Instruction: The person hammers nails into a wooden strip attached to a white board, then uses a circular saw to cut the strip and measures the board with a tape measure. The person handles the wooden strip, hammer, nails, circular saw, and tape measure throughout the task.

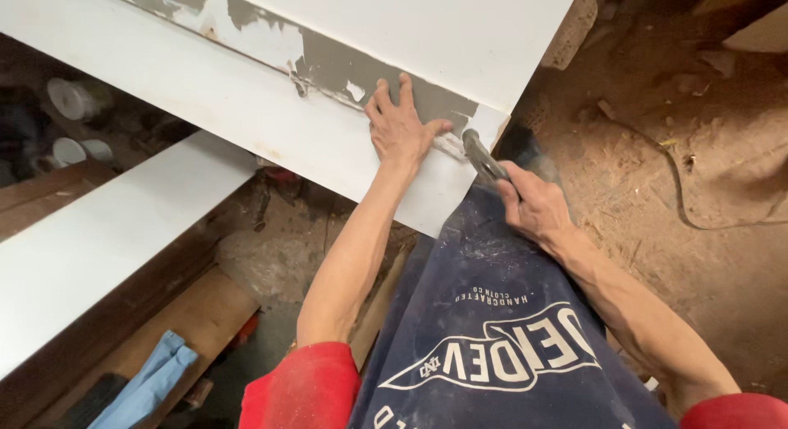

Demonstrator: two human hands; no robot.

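Pressing my left hand (400,127) flat, fingers spread, on the white painted wooden panel (271,109) beside the grey filler patch (345,68). My right hand (533,203) grips a dark-handled putty knife (483,158), blade tip just beside my left thumb.

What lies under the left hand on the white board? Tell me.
The left hand lies flat on the white board, across a patch of grey filler. The surface directly beneath the palm is covered.

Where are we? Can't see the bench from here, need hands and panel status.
Left hand flat on white panel by grey filler patch. Right hand grips tool at panel end. Nothing in the way.
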